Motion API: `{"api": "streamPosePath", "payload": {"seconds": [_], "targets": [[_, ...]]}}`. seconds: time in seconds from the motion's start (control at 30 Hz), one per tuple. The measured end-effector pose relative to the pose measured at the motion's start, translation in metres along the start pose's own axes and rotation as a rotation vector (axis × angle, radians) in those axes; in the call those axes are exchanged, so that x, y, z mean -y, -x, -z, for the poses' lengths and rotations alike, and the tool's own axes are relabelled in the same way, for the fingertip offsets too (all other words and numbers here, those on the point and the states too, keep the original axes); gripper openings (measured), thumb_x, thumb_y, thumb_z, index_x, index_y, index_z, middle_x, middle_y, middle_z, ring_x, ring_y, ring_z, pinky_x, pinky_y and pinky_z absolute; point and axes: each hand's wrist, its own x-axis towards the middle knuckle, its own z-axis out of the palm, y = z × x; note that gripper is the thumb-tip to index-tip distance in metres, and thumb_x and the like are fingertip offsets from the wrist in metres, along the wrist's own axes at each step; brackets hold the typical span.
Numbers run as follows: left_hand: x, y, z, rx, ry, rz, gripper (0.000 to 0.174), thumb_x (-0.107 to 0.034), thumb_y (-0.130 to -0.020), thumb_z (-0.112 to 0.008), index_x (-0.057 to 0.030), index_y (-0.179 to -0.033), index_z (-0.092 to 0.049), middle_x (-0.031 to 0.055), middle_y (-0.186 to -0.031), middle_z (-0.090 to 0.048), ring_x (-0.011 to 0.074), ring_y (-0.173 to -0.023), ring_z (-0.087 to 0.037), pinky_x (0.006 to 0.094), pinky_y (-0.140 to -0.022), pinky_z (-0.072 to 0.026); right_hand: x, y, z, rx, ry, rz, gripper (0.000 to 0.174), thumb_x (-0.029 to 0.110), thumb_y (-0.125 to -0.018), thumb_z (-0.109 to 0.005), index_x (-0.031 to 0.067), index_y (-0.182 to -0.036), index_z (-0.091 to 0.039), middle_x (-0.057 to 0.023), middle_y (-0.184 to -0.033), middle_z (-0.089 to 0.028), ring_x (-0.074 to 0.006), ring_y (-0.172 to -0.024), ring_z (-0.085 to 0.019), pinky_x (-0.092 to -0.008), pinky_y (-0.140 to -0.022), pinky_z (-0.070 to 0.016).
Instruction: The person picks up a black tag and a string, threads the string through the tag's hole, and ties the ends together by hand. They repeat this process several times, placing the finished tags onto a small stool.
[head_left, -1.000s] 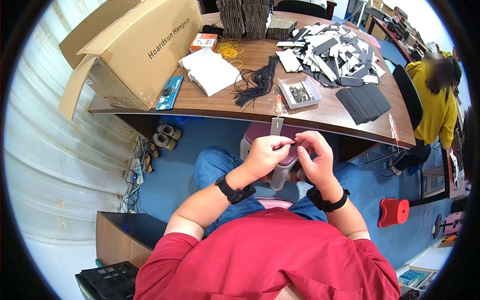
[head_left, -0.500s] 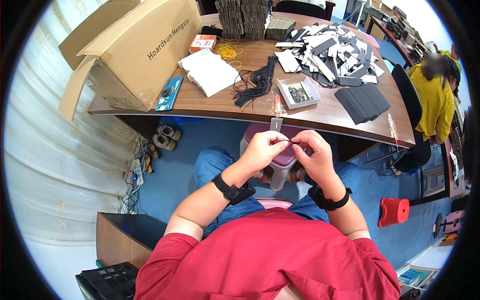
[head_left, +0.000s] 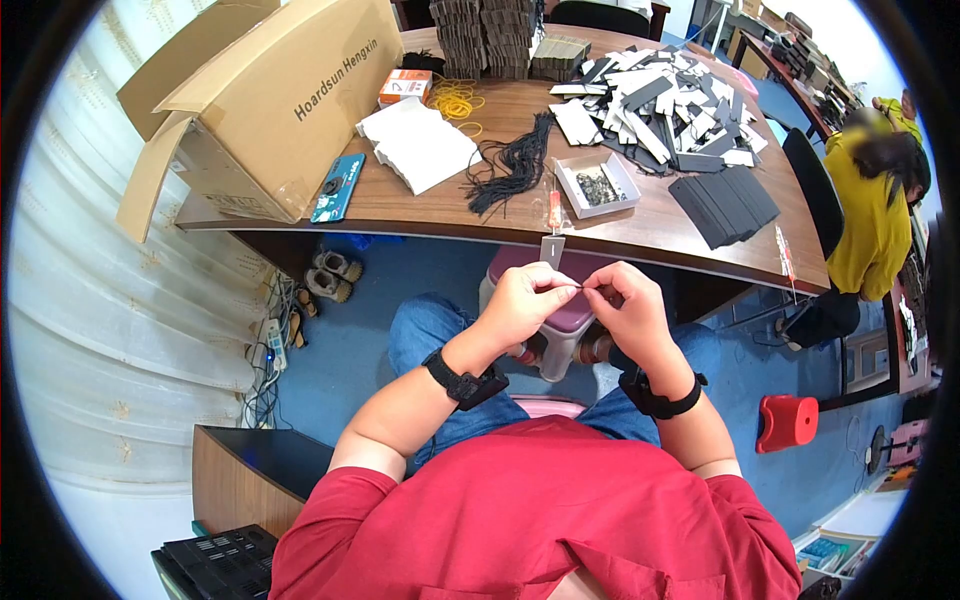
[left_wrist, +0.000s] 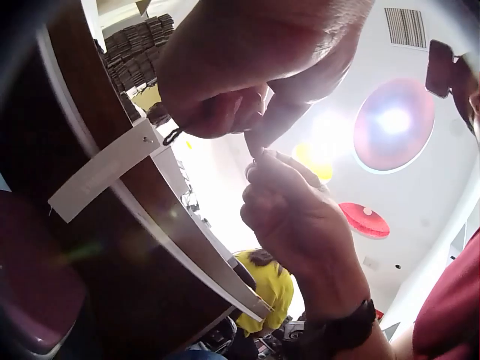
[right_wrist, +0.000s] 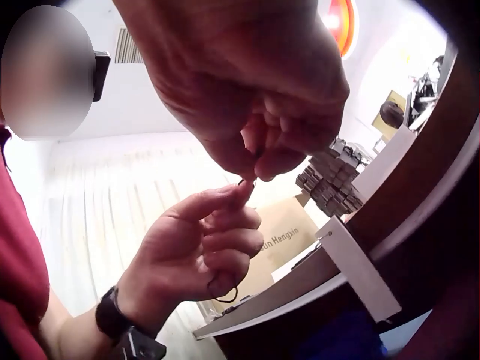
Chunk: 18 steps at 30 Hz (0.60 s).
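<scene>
Left hand (head_left: pixel 525 300) and right hand (head_left: pixel 630 315) together, pinching one thin black cord (head_left: pixel 582 287).
White tag (head_left: pixel 553 250) juts from the table's (head_left: pixel 400 205) near edge.

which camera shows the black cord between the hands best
Head view: the black cord spans between left hand and right hand. Left wrist shows only a small loop; right wrist a short bit at the fingertips.
</scene>
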Motion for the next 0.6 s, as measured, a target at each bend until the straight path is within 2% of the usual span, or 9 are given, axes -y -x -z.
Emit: {"api": "streamPosePath", "payload": {"seconds": [0.17,0.3,0.4,0.43,0.47,0.5,0.57,0.6], "targets": [[0.006,0.004,0.001,0.006,-0.037,0.03,0.009,-0.006,-0.082,-0.066,0.0016,-0.085,-0.069,0.0021,-0.078,-0.061,0.0087,-0.074,-0.056,0.0236,-0.068,-0.045,-0.001,0.002,0.002,0.035,0.092,0.106,0.011,-0.001,-0.072,-0.068,0.0021,-0.08,-0.061,-0.0086,-0.073,-0.057,-0.0195,-0.062,-0.059,-0.0281,-0.056,-0.0485],[0.012,0.005,0.006,0.072,0.002,0.109,0.011,-0.008,-0.084,-0.065,0.0014,-0.088,-0.069,0.0009,-0.075,-0.062,0.0092,-0.073,-0.058,0.0242,-0.069,-0.0463,-0.01,0.007,-0.002,0.016,0.158,0.087,0.01,-0.001,-0.072,-0.067,0.0027,-0.079,-0.06,-0.0088,-0.072,-0.057,-0.0196,-0.061,-0.06,-0.029,-0.056,-0.0488],[0.025,-0.001,0.022,0.029,-0.048,0.105,0.012,-0.009,-0.085,-0.064,0.0009,-0.09,-0.069,-0.001,-0.071,-0.061,0.0077,-0.069,-0.056,0.023,-0.064,-0.0454,-0.021,0.009,-0.005,-0.068,0.092,-0.056,0.009,-0.002,-0.071,-0.065,0.0018,-0.077,-0.058,-0.0063,-0.071,-0.057,-0.0126,-0.06,-0.057,-0.0232,-0.055,-0.0458],[0.028,-0.002,0.028,-0.002,-0.081,0.088,0.013,-0.01,-0.085,-0.064,0.0006,-0.091,-0.068,-0.0017,-0.069,-0.06,0.0069,-0.066,-0.055,0.0223,-0.061,-0.0447,-0.027,0.011,-0.006,-0.072,0.064,-0.123,0.009,-0.002,-0.072,-0.064,0.0017,-0.077,-0.059,-0.0059,-0.071,-0.058,-0.0124,-0.06,-0.057,-0.0231,-0.055,-0.0455],[0.012,-0.002,0.033,-0.029,-0.032,0.201,0.013,-0.011,-0.085,-0.064,0.0001,-0.09,-0.069,-0.0027,-0.067,-0.058,0.0041,-0.06,-0.049,0.0197,-0.053,-0.0396,-0.033,0.012,-0.009,-0.076,0.035,-0.19,0.008,-0.002,-0.072,-0.064,0.0016,-0.078,-0.059,-0.0055,-0.071,-0.058,-0.0123,-0.06,-0.056,-0.023,-0.055,-0.0453],[0.013,-0.003,0.036,-0.052,0.003,0.203,0.013,-0.012,-0.085,-0.064,-0.0007,-0.09,-0.069,-0.0041,-0.065,-0.056,0.0024,-0.056,-0.044,0.0183,-0.049,-0.0346,-0.038,0.013,-0.011,-0.08,0.007,-0.258,0.008,-0.002,-0.072,-0.063,0.0015,-0.078,-0.06,-0.0052,-0.07,-0.058,-0.0122,-0.06,-0.056,-0.0229,-0.055,-0.045],[0.009,-0.004,0.038,-0.02,0.024,0.25,0.013,-0.012,-0.085,-0.064,-0.0009,-0.09,-0.069,-0.0041,-0.065,-0.056,0.0028,-0.056,-0.045,0.0189,-0.05,-0.0359,-0.044,0.014,-0.013,0.073,0.119,-0.167,0.01,-0.001,-0.073,-0.063,-0.0002,-0.083,-0.061,-0.0064,-0.078,-0.061,-0.0138,-0.064,-0.058,-0.0239,-0.059,-0.047],[0.016,-0.005,0.036,-0.008,-0.019,0.183,0.013,-0.013,-0.085,-0.064,-0.0009,-0.09,-0.069,-0.0041,-0.065,-0.056,0.0029,-0.056,-0.045,0.0187,-0.05,-0.0359,-0.043,0.013,-0.015,0.147,0.091,-0.075,0.016,0.001,-0.075,-0.063,0.0007,-0.091,-0.064,-0.0115,-0.089,-0.063,-0.0209,-0.07,-0.063,-0.0311,-0.066,-0.0507]]}}
